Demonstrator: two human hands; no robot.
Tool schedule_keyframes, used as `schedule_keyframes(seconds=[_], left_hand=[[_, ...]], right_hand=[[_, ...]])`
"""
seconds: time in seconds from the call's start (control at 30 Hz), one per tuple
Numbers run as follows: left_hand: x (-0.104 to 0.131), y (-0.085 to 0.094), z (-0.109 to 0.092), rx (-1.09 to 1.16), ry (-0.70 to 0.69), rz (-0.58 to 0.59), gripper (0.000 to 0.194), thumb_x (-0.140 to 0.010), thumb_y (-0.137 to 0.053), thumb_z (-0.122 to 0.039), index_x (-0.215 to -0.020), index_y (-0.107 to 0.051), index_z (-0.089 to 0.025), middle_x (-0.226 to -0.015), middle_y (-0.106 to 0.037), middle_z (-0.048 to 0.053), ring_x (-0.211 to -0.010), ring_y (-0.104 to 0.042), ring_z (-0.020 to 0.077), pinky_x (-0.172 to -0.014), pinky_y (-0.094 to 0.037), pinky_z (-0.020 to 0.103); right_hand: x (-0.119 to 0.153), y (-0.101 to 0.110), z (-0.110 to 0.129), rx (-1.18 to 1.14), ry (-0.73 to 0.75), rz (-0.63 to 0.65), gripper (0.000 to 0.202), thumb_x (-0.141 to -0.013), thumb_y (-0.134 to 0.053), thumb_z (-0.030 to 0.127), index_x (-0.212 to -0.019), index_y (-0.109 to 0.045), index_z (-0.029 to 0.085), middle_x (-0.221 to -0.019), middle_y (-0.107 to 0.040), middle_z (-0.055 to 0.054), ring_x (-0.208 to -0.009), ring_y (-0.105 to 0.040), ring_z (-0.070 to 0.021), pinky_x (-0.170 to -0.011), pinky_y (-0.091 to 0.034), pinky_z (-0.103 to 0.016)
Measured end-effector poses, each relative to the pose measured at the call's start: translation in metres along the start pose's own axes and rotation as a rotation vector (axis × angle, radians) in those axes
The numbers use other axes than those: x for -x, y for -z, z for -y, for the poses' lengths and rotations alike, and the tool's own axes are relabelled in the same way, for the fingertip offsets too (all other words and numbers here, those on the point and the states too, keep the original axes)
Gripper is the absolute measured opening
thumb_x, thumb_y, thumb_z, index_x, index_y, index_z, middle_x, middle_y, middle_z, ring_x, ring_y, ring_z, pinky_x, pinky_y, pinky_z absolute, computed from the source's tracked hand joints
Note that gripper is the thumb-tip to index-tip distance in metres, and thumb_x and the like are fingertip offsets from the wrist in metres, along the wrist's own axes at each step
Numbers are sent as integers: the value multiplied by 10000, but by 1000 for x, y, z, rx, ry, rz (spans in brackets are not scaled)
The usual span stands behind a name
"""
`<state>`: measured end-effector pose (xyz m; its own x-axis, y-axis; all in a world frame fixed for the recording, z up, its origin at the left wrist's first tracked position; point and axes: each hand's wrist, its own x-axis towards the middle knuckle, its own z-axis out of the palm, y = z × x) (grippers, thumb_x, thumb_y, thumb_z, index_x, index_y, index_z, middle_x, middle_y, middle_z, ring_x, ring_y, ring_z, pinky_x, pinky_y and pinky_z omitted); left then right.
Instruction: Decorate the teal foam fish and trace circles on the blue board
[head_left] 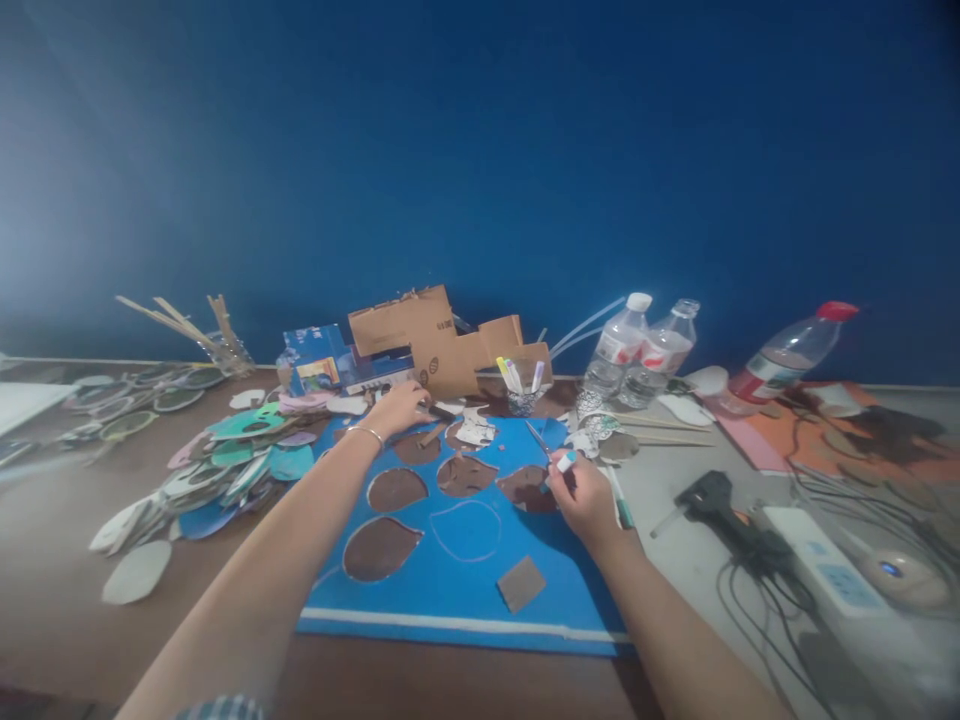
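A blue sheet [465, 590] with several leaf-shaped holes lies on the brown table; one drawn outline shows on its uncut part. My right hand [585, 500] is closed at the sheet's right side around a thin pointed tool [537, 438], and a white-and-blue cap or pen end [565, 461] sticks out by the fingers. My left hand [401, 408] reaches to the back edge of the sheet, fingers curled down beside a small dark object [441, 411]; whether it grips this is unclear. A small grey-brown square [521, 584] rests near the front right of the sheet.
Piled cut pieces [247, 450] lie left. Behind are cardboard [435, 340], a pen cup [523, 402] and clear bottles [616, 345]. A red-capped bottle [784, 360], glue gun [720, 510], cables and power strip [825, 565] are at the right.
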<state>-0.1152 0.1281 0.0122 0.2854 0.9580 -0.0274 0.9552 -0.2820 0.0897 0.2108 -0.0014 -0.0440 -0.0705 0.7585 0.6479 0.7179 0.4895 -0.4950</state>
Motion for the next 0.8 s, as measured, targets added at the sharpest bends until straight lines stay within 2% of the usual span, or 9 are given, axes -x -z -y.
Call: schedule_keyframes(seconds=[0.13,0.23,0.4,0.5,0.6,0.7,0.8], left_hand=[[-16,6,7,48,-42,116,326,-688,-604,-377,-972,-626,-219,-1049,-605,52,-927,-552,202,-785,-396,261],[-28,10,10,49,-13,142,236,-674,-605,-336,-869,-647,-210,-948,-644,35,-850,-565,182,-728,-394,245],[-40,10,15,41,92,10,266,-714,-565,-387,-852,-622,-167,-903,-641,75,-814,-563,212,-676,-391,279],[-46,7,15,74,123,-160,247,-716,-582,-372,-830,-601,-154,-868,-636,80,-816,-558,214,-693,-398,286],[-53,6,14,72,149,-304,258,-734,-575,-351,-872,-567,-133,-924,-613,106,-850,-543,214,-749,-400,301],[-57,7,12,57,170,-329,270,-747,-563,-341,-878,-550,-105,-901,-594,118,-844,-533,213,-763,-399,315],[-54,4,8,65,127,-255,253,-757,-544,-345,-831,-578,-105,-823,-604,96,-798,-550,204,-756,-409,316]], right_hand=[[0,-1,-1,8,4,4,170,-849,-439,271,-924,-565,184,-822,-651,-67,-771,-617,-201,-692,-470,-297],[-1,-1,-1,9,10,12,165,-853,-436,267,-927,-559,186,-808,-646,-62,-761,-614,-197,-683,-468,-292],[-3,0,2,8,19,13,164,-861,-423,263,-901,-559,181,-781,-639,-58,-745,-607,-185,-669,-458,-273],[-4,0,2,1,8,19,171,-863,-417,262,-903,-562,179,-785,-639,-55,-754,-606,-180,-674,-453,-264],[-4,0,2,-5,-2,22,175,-861,-422,262,-895,-570,175,-793,-638,-56,-744,-604,-174,-664,-447,-256],[-4,0,3,-17,2,20,176,-864,-423,263,-884,-572,172,-763,-632,-49,-715,-600,-165,-649,-443,-248],[-5,0,3,-17,8,10,174,-865,-424,261,-876,-573,171,-765,-634,-50,-719,-600,-165,-654,-441,-246]])
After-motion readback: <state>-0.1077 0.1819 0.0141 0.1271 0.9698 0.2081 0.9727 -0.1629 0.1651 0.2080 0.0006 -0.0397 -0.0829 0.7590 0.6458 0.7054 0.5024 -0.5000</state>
